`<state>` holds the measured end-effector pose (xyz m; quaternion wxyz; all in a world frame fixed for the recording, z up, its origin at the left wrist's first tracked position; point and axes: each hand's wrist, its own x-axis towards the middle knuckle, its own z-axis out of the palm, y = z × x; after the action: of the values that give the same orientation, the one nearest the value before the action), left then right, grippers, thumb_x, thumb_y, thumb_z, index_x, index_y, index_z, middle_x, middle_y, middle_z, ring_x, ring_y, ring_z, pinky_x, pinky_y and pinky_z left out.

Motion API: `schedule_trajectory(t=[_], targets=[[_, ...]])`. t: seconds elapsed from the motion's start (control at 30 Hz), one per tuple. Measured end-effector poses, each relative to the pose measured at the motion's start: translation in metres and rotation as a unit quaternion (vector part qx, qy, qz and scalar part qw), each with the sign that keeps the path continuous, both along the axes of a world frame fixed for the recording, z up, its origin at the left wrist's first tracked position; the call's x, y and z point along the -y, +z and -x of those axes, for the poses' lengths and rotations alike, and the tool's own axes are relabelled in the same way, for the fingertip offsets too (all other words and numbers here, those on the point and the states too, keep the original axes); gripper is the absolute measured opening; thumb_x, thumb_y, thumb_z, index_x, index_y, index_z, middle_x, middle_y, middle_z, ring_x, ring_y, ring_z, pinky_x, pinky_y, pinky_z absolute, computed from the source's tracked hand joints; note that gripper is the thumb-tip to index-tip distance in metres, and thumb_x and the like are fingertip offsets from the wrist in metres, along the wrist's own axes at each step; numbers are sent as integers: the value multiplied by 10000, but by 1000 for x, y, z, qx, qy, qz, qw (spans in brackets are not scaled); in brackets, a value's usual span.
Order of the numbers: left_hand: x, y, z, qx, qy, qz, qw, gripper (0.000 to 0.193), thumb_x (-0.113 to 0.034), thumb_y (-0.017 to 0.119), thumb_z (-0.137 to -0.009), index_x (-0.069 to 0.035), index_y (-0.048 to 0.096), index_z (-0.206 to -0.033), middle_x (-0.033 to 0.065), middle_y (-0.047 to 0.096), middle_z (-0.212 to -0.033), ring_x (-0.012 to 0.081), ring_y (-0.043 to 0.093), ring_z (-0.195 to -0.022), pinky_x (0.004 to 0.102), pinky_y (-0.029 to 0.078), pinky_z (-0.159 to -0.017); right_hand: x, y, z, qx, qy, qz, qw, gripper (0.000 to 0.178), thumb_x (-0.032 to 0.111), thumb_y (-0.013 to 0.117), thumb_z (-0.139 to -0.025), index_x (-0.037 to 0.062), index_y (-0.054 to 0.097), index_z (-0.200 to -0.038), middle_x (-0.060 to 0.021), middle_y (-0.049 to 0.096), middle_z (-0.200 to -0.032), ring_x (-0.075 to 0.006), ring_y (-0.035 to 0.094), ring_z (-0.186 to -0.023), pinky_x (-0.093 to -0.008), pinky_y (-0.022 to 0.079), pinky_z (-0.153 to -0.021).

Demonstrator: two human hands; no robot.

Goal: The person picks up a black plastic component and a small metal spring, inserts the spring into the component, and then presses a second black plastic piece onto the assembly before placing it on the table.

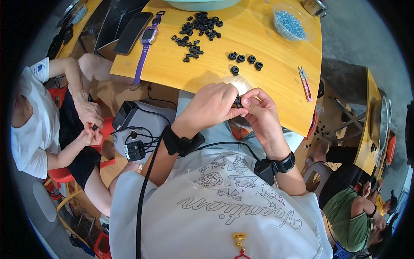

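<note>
Just past the near edge of the wooden table [276,90], my two hands meet over my lap. My left hand [212,103] is closed, its thumb and fingers pinching a small black round part [237,102]. From the other side, the thumb and fingertips of my right hand [264,115] close on the same part, covering much of it. Ahead on the table lie several similar black parts, among them a black ring-topped piece [234,70] nearest my hands. Farther off is a heap of small black pieces [202,26], rings and short plugs mixed.
A clear bowl [311,29] of tiny bluish bits stands far right, with pink-handled thread snips [305,84] nearer me. A phone [133,33] and a purple-strapped watch [148,36] lie at left. A co-worker [47,116] sits left; black cables [148,138] hang beside me.
</note>
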<state>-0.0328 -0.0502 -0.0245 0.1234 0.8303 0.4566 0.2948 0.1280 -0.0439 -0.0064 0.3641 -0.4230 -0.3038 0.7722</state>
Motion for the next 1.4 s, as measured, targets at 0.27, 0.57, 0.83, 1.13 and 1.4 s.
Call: schedule_trajectory(t=[0.27,0.57,0.83,1.13,1.4], targets=[[5,7,-1,108,-10,43,993,352,-294,644,-724,-11,436,-748,132,480,-672,315,505,-637,372,403,-551,1,3,-14,71,142,-326,932,635,261,655,-770,33,323,-1261,-103,411,-1204,-204,409,-1107,-320,346,-917],[10,12,-21,219,-57,-1,974,319,-306,598,-738,-30,438,-738,140,500,-718,314,510,-659,356,410,-542,3,8,11,6,134,-338,932,827,533,724,-574,49,408,-1165,-176,372,-1270,-288,343,-1213,-404,267,-992],[18,9,-28,186,-97,55,976,284,-330,537,-777,-60,447,-786,138,491,-831,344,462,-816,428,360,-736,7,1,16,-13,35,-451,892,575,532,600,-726,25,464,-961,-126,465,-960,-292,474,-997,-427,372,-883],[9,56,-33,240,-241,104,935,314,-344,544,-752,-86,366,-743,26,471,-814,247,432,-749,371,343,-705,-2,15,17,-36,-45,-610,791,606,562,598,-677,12,461,-891,-136,465,-867,-292,499,-851,-408,426,-755],[4,68,-35,258,-217,-4,942,314,-267,608,-704,-76,361,-736,1,472,-785,229,444,-702,344,360,-648,-9,22,14,-48,-33,-632,773,749,605,703,-559,11,462,-945,-138,474,-917,-267,504,-856,-368,424,-737]])
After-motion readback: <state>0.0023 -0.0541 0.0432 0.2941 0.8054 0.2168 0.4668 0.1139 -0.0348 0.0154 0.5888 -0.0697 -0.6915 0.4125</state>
